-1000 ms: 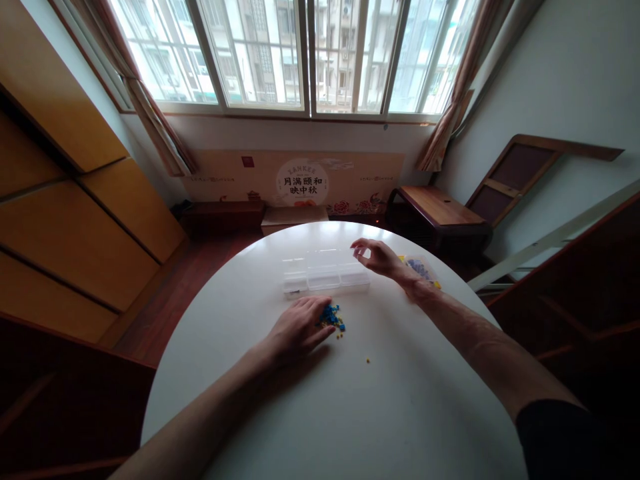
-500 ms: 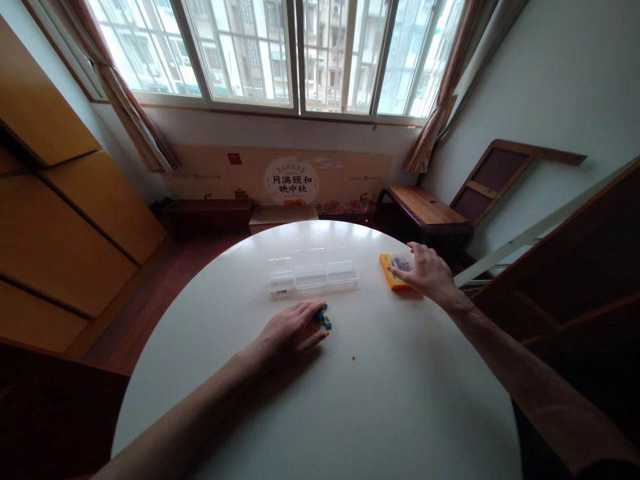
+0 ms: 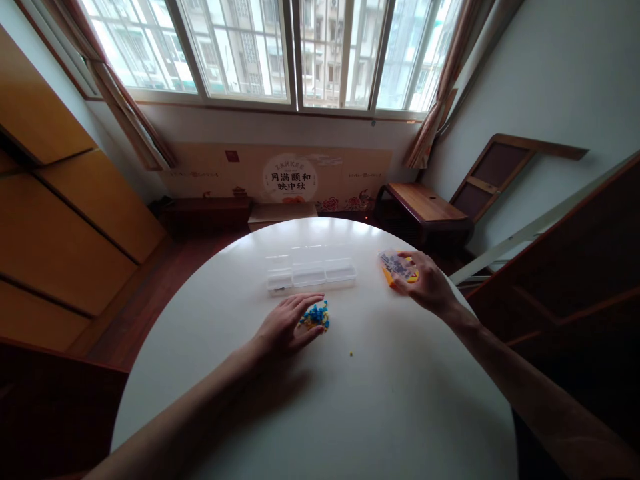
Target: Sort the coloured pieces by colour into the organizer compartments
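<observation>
Round white smooth-topped table (image 3: pixel 370 413). Left hand (image 3: pixel 283 327) left of the table's middle, thumb and fingers spread wide, curved round the left side of a loose pile of small blue and yellow pieces (image 3: pixel 316 313). Pile lies between the fingertips and the thumb tip; contact with it cannot be told. One small round yellow piece (image 3: pixel 351 354) lies apart from the pile, toward the table's near edge.

Right hand (image 3: pixel 427 283) at the table's far right edge, fingers and thumb bent over a clear plastic packet of grey-violet bits (image 3: pixel 389 261). Packet lies over a flat yellow-orange box (image 3: pixel 393 283), which shows below it and is partly hidden by the hand. Whether the grip is firm or only resting: cannot tell.

Clear plastic compartment case (image 3: pixel 310 275) stands beyond the pile, toward the table's far edge, transparent lid raised at its far side. Small dark item, too small to identify, in the left compartment. Beyond the far edge: beige printed panel (image 3: pixel 195 167) below the window
</observation>
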`<state>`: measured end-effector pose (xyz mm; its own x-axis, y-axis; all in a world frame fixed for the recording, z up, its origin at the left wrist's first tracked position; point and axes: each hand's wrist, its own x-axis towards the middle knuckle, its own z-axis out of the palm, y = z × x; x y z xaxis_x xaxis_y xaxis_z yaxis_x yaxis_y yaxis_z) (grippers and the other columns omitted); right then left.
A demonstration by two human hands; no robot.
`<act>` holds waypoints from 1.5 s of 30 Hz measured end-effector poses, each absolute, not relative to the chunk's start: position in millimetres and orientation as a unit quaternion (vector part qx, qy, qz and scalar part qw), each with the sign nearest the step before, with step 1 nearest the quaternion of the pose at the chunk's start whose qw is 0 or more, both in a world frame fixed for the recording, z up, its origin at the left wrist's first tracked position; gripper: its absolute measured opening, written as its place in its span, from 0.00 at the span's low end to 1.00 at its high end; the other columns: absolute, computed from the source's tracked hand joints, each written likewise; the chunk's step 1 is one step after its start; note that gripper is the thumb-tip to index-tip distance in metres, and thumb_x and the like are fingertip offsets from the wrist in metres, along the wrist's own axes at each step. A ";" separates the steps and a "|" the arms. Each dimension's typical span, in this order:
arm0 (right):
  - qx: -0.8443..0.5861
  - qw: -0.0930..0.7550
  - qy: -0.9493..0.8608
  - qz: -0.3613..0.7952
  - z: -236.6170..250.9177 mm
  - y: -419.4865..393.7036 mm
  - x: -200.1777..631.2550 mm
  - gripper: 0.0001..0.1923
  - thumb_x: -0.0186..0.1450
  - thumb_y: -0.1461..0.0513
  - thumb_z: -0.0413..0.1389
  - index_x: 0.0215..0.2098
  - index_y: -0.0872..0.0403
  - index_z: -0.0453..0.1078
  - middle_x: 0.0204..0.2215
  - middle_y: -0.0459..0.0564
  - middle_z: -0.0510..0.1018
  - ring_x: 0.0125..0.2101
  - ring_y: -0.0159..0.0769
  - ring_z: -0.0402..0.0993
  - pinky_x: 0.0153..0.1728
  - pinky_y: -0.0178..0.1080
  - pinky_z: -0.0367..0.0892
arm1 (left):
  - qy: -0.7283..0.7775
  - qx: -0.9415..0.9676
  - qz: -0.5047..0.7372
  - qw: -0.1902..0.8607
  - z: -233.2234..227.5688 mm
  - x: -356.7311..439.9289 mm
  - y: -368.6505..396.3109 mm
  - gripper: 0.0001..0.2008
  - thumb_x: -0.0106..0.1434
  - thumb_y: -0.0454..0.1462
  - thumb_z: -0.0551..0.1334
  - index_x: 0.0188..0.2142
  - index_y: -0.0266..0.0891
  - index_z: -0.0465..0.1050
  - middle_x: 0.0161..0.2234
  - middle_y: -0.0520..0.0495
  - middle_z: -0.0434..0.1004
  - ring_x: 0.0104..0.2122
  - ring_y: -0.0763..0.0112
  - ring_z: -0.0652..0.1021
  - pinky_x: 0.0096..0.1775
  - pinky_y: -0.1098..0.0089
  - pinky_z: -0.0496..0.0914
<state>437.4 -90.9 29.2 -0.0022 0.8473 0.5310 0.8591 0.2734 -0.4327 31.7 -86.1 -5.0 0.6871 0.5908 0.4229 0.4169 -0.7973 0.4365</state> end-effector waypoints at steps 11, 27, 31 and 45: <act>-0.347 0.387 -0.839 0.161 31.0 -106.4 330.8 0.27 0.69 0.61 0.67 0.65 0.43 0.74 0.59 0.53 0.84 0.58 0.50 0.82 0.59 0.53 0.79 | 0.348 0.826 0.343 0.282 2.5 50.2 -73.5 0.34 0.71 0.54 0.71 0.68 0.41 0.72 0.61 0.35 0.82 0.60 0.45 0.82 0.62 0.49 0.76; -0.295 0.400 -0.868 0.003 -15.9 -92.3 311.8 0.28 0.77 0.60 0.62 0.74 0.44 0.69 0.64 0.56 0.82 0.58 0.50 0.86 0.61 0.55 0.81 | 0.349 0.745 0.430 0.371 -11.4 49.1 -70.6 0.31 0.64 0.51 0.78 0.61 0.38 0.80 0.53 0.38 0.86 0.53 0.51 0.85 0.54 0.55 0.83; -0.293 0.397 -0.870 -0.014 -15.8 -94.6 309.3 0.29 0.78 0.60 0.60 0.76 0.46 0.67 0.64 0.57 0.82 0.59 0.50 0.85 0.61 0.55 0.82 | 0.349 0.757 0.427 0.351 -12.3 48.2 -71.6 0.30 0.65 0.49 0.77 0.61 0.38 0.80 0.53 0.39 0.86 0.53 0.52 0.85 0.57 0.53 0.81; -0.320 0.425 -0.846 -0.013 -16.2 -104.1 305.0 0.25 0.81 0.63 0.53 0.75 0.49 0.67 0.60 0.58 0.84 0.58 0.49 0.85 0.60 0.52 0.82 | 0.355 0.798 0.405 0.270 -17.7 48.0 -73.2 0.29 0.68 0.49 0.75 0.63 0.39 0.77 0.57 0.36 0.84 0.57 0.47 0.83 0.62 0.49 0.77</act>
